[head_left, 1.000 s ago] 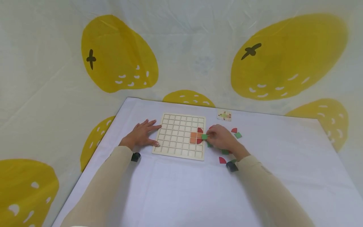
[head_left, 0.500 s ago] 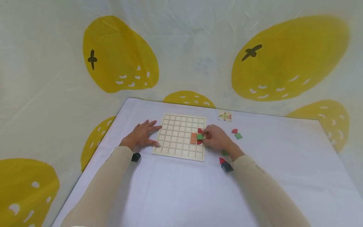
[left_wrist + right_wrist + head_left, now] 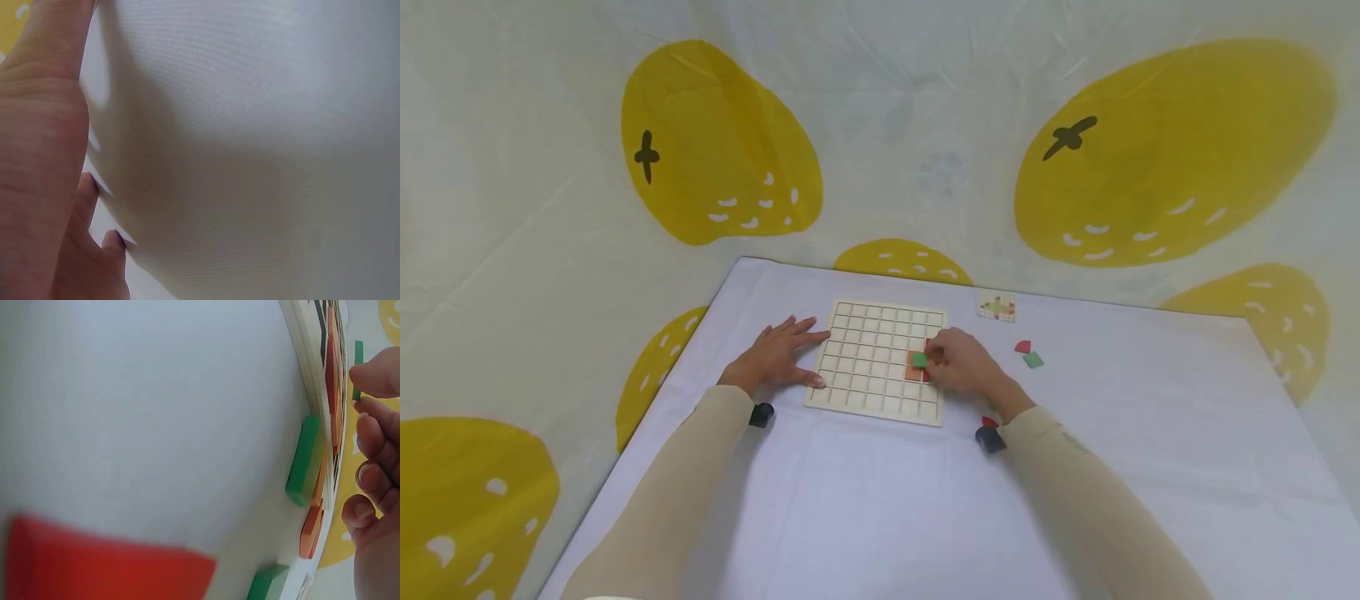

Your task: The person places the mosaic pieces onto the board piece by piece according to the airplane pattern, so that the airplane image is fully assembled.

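Over the right side of a pale wooden grid board (image 3: pixel 865 354), my right hand (image 3: pixel 966 367) pinches a green square tile (image 3: pixel 919 360) between thumb and finger. In the right wrist view the tile (image 3: pixel 359 353) stands edge-on between the fingertips, above the board's surface. Beneath it, orange tiles (image 3: pixel 913 375) and red pieces lie on the grid, partly hidden by the hand. My left hand (image 3: pixel 775 357) lies with fingers spread at the board's left edge, a fingertip and the thumb tip right at the rim. The left wrist view shows the palm (image 3: pixel 37 156) and white cloth.
Right of the board lie a red quarter-circle (image 3: pixel 1022 347) and a green square (image 3: pixel 1033 360). A small pattern card (image 3: pixel 997 306) sits at the back edge. A red piece (image 3: pixel 989 422) shows by the right wrist. Several loose pieces, including a red one (image 3: pixel 106 569), lie below that hand.
My right hand has moved left with the green tile, from the board's right edge over the red pieces to above the orange tiles. My left hand has stayed in place.
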Demonstrator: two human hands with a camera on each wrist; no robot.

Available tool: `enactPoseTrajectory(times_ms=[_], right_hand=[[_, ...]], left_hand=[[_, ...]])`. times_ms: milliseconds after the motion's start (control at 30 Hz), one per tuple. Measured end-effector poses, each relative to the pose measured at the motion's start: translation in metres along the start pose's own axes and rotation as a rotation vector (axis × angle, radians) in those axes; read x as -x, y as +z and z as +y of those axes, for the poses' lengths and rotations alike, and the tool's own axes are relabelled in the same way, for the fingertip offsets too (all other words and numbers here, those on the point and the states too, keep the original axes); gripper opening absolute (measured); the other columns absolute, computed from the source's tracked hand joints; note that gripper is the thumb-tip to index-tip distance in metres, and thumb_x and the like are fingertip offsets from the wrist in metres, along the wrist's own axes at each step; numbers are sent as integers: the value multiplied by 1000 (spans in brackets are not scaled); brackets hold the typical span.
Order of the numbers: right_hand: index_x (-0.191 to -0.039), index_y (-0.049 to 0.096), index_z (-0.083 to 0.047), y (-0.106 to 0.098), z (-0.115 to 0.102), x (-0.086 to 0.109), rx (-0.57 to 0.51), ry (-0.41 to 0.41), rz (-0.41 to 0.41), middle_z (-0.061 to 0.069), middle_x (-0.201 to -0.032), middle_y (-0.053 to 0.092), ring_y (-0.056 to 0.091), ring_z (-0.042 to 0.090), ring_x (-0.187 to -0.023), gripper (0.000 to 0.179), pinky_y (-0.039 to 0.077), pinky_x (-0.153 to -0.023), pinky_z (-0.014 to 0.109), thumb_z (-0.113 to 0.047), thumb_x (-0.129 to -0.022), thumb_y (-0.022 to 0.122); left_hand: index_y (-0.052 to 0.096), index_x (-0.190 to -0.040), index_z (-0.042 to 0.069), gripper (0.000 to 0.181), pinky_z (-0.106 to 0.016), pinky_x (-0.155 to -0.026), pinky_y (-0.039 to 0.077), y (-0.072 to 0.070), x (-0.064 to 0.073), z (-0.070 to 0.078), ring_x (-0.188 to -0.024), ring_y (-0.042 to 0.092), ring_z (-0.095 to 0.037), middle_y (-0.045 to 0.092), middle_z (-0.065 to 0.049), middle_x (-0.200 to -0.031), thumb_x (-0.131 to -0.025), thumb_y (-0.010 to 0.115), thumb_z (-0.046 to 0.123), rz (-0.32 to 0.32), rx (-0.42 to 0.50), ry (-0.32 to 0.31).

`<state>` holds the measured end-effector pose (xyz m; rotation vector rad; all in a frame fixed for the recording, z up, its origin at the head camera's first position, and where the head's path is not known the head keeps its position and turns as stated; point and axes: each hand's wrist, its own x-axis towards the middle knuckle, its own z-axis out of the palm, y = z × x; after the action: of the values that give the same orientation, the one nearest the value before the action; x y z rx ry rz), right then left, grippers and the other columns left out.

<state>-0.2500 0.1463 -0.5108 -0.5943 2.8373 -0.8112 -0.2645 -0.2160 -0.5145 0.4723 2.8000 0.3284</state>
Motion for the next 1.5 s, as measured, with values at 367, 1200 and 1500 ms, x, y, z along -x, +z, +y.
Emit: enactPoseTrajectory(times_ms=[367,1200,1500], right_hand=[[-114,76,-10,6,-9,-6,-3,49,-25,5,-95,61,54,23,-97,27,46,-81,33,-24,-91,73],[-115,76,-6,18,-17,-20,8,57,7,8,-104,64,54,24,-100,30,48,-85,35,-20,-90,68],[-114,76,-6,18,-19,-21,0,64,9,8,-105,65,55,25,-100,29,50,-87,36,-19,-89,68]], left_hand=[[37,-161,40,101,-67,-131,10,0,-1,-1,-165,9,-37,18,-1,-177,-76,81,69,0,-10,8],[36,-161,41,101,-66,-131,9,0,-1,1,-165,9,-37,20,-1,-177,-75,81,70,-3,-5,-10],[36,-161,41,101,-65,-132,9,-1,-1,0,-165,8,-36,19,0,-177,-75,81,69,-9,2,-13]])
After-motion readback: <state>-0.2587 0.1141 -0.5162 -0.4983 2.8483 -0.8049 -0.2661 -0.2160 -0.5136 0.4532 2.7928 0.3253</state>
